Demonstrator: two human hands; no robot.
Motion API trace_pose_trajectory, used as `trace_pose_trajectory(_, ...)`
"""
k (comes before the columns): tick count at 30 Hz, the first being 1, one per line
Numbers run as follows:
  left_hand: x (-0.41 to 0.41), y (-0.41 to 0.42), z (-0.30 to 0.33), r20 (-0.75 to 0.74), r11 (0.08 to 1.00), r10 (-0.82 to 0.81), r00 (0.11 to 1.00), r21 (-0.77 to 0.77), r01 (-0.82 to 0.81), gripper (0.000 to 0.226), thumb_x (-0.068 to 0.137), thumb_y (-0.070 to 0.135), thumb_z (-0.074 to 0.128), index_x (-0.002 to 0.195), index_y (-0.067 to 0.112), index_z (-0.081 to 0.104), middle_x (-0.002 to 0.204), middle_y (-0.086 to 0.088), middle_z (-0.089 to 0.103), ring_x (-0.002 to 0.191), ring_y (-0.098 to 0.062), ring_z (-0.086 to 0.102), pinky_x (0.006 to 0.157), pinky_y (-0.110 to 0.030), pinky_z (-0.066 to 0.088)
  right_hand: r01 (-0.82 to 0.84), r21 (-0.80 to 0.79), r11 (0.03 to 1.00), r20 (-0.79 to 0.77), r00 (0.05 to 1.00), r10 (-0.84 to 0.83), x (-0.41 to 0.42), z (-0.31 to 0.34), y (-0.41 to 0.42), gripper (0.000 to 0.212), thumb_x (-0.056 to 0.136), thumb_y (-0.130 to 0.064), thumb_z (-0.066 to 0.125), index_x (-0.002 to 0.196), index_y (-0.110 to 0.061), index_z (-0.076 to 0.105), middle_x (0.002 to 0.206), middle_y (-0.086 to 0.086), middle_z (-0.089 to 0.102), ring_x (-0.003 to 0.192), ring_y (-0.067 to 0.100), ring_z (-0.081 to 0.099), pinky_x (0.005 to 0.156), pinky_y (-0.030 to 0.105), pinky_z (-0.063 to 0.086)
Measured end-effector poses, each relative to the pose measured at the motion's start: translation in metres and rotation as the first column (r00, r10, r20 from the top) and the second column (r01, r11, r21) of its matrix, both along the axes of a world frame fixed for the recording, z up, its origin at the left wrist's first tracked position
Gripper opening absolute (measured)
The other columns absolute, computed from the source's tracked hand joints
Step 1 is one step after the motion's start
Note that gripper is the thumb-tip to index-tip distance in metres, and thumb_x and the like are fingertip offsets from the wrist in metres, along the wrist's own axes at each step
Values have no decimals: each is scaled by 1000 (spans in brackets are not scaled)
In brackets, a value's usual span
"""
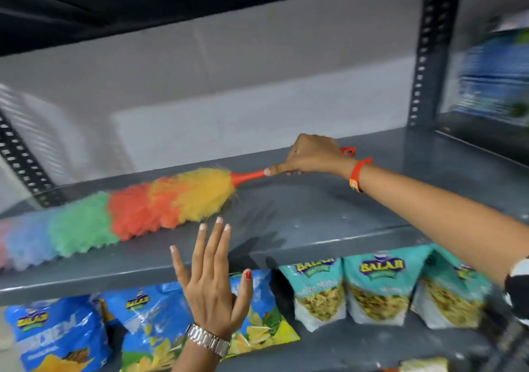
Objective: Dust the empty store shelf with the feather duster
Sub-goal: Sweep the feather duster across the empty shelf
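Feather duster (120, 214) lies on grey shelf (329, 214), soft, light; grasp red handle at 3 o'clock, where right hand (310, 157) clamps. Left hand (211, 280) empty, fingers spread.

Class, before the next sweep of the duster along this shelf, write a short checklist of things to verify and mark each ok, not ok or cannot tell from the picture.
1. Right hand grips the red plastic handle of the duster: ok.
2. Multicoloured fluffy feather duster head lies on the grey metal shelf: ok.
3. Shelf surface ahead free of goods: ok.
4. Left hand open, holding nothing, in front of the shelf edge, clear of the duster: ok.
5. Snack packets on the shelf below out of the duster's way: ok.
6. Dust left on the shelf: cannot tell.
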State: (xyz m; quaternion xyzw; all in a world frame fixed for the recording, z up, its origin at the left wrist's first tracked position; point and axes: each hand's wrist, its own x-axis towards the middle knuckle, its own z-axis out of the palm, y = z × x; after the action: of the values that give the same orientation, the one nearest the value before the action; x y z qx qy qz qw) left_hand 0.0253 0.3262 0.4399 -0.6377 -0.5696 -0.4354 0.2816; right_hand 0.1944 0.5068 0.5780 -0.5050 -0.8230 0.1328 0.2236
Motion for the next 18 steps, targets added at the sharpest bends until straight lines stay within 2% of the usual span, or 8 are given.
trace_pose_trajectory(2,15,4,0,-5,1000,-21,1000,-2,21,60,93,48,25,136,10,39,140,-8,45,136,-25,33,112,-57,3,38,12,999,9,999,-38,32,0,-5,64,55,-81,63,64,-19,76,56,-7,65,68,9,65,58,21,37)
trace_pose_trajectory(7,53,16,3,-33,995,-100,994,-7,100,60,87,42,34,136,8,39,142,-9,42,136,-26,31,113,-56,2,202,-6,979,64,977,-201,126,-4,-17,70,50,-84,62,63,-17,75,62,-3,70,70,11,67,73,27,46)
trace_pose_trajectory(9,65,19,3,-41,991,-132,990,-21,131,62,84,40,37,137,8,39,143,-8,40,137,-26,29,113,-56,1,271,-24,962,93,959,-268,165,-5,-20,72,47,-86,60,59,-16,73,58,-4,68,66,12,66,76,28,48)
trace_pose_trajectory(12,84,22,1,-55,988,-156,986,-25,155,64,81,39,38,137,8,39,143,-8,40,139,-25,26,112,-56,0,350,-48,936,93,934,-344,213,-5,-23,69,42,-88,58,48,-19,65,52,-5,65,62,13,64,72,29,47)
trace_pose_trajectory(16,105,28,3,-72,986,-163,984,-28,161,65,81,41,38,138,10,38,146,-5,35,140,-23,22,113,-55,-4,373,-102,922,125,925,-360,255,-5,-27,70,40,-86,57,56,-19,67,55,-2,64,58,14,57,60,26,40)
trace_pose_trajectory(18,110,32,3,-98,990,-140,985,-38,137,66,81,43,38,140,11,36,148,-3,31,140,-24,22,113,-56,-3,380,-140,914,166,919,-357,263,-7,-25,74,34,-87,56,58,-19,67,55,-2,64,58,14,57,60,26,40)
